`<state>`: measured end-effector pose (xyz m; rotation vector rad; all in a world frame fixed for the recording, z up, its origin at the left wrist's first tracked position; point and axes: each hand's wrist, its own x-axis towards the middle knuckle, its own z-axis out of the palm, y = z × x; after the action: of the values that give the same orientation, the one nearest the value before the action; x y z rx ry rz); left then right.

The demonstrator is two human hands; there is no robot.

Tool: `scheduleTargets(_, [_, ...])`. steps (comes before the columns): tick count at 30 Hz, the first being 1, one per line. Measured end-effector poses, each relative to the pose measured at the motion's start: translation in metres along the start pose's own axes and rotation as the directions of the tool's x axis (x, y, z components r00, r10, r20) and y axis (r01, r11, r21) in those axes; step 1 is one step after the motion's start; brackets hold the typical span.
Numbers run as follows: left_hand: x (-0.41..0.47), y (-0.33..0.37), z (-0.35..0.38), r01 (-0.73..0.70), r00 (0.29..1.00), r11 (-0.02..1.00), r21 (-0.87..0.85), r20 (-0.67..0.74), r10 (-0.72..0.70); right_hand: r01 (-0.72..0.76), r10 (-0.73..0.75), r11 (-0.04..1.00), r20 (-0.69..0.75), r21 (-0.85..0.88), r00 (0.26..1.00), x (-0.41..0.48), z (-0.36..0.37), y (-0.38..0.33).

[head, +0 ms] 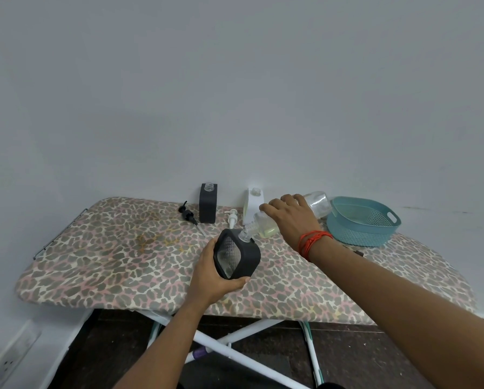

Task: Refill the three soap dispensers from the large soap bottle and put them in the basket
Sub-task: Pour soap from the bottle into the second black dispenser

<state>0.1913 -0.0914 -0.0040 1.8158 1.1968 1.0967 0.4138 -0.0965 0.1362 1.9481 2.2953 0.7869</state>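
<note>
Left hand (215, 279): curled round the dispenser (243, 256), mouth tilted toward 1 o'clock.
Right hand (290, 217): gripped the bottle (318, 203), neck down at 7 o'clock, at that mouth.
Pour: wanted slow tipping, necks together.
Basket (347, 231): at 3 o'clock.

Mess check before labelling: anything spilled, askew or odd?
Yellowish stain on the leopard-print cover, left of the black pump, looks like a dried spill. The tilted black dispenser is held by the left hand for pouring.
</note>
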Motion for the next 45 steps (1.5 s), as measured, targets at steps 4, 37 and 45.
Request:
scheduleTargets(4, [-0.0004, 0.0006, -0.0003, 0.003, 1.000, 1.000, -0.008, 0.000, -0.003, 0.002, -0.002, 1.000, 0.006, 0.001, 1.000, 0.0001, -0.0010, -0.0005])
scheduleTargets(37, [-0.0025, 0.0032, -0.0015, -0.012, 1.000, 1.000, -0.004, 0.002, 0.012, -0.006, 0.006, 1.000, -0.003, 0.001, 1.000, -0.0018, -0.0025, -0.0023])
scheduleTargets(45, [-0.0031, 0.0053, -0.0026, -0.014, 1.000, 1.000, -0.023, -0.009, 0.014, -0.007, 0.007, 1.000, 0.000, -0.009, 1.000, -0.0015, -0.0021, -0.0035])
